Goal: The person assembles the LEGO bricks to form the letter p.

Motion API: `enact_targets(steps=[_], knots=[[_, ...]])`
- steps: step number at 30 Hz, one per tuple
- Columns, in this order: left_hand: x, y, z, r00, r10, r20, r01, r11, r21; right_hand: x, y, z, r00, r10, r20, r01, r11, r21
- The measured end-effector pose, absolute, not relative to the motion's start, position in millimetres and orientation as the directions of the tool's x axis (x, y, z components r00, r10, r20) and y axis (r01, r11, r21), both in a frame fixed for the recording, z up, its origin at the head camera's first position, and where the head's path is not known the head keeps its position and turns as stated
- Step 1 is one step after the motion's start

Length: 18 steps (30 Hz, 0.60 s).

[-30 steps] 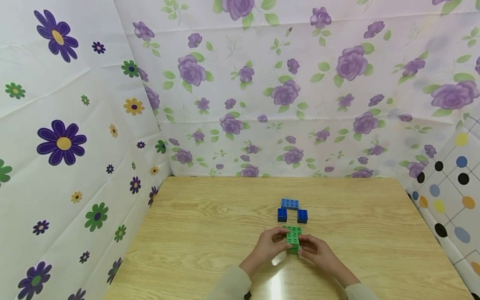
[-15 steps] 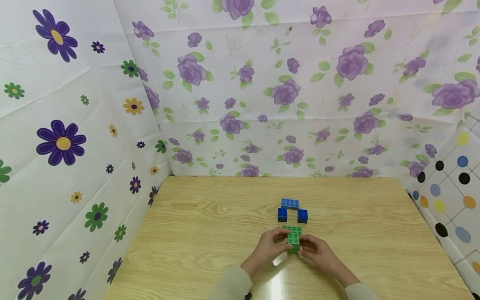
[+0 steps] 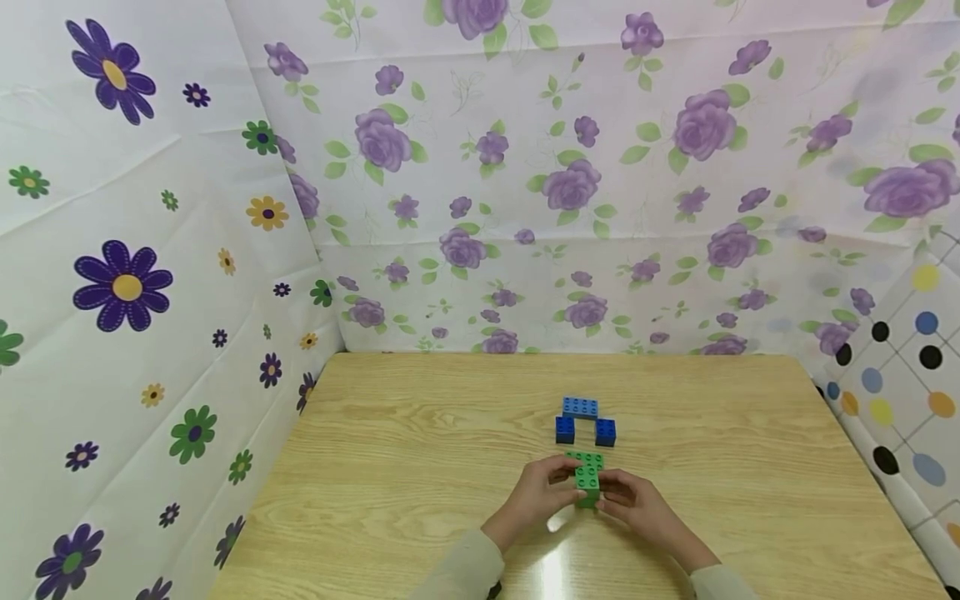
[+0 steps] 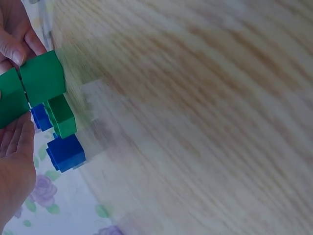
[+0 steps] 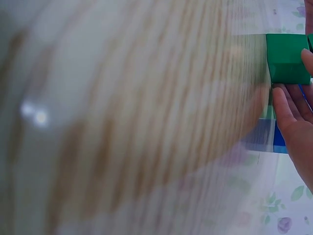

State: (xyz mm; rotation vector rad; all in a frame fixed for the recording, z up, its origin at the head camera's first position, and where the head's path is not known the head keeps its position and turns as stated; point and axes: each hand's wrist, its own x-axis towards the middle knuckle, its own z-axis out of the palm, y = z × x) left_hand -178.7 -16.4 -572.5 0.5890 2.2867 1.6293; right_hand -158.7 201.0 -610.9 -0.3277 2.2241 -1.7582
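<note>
Two green toy building bricks stand one above the other between the hands: the upper brick (image 3: 587, 476) and the lower brick (image 4: 43, 78), which is on the table. A thin seam shows between them in the left wrist view. My left hand (image 3: 542, 497) pinches the upper brick from the left. From the right, my right hand (image 3: 633, 505) holds the stack with thumb and fingers. Just behind is a longer green brick (image 3: 595, 457), partly hidden by the stack and fingers. In the right wrist view, the lower brick's green side (image 5: 288, 58) shows above my fingers.
Farther back on the wooden table (image 3: 420, 450) are a lighter blue long brick (image 3: 581, 407) and two small dark blue bricks, one left (image 3: 565, 430) and one right (image 3: 605, 432). Flowered cloth (image 3: 465, 250) hangs at the table's back edge.
The upper green brick has shifted slightly toward me, so less of its studded top and more of its front shows, squarer over the lower one. Both hands stay almost in place.
</note>
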Motion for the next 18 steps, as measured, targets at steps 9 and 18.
enact_targets(steps=[9,18], knots=[[-180.7,-17.3,-570.1,-0.866,0.499,0.020,0.207,0.322,0.924,-160.5,200.6,-610.5,-0.938,-0.335,-0.093,0.018,0.221,-0.975],[-181.8,-16.5,-563.5,-0.849,0.529,0.003,0.231,0.367,0.901,-163.8,201.9,-613.7,-0.930,-0.363,-0.056,-0.034,0.238,-0.971]])
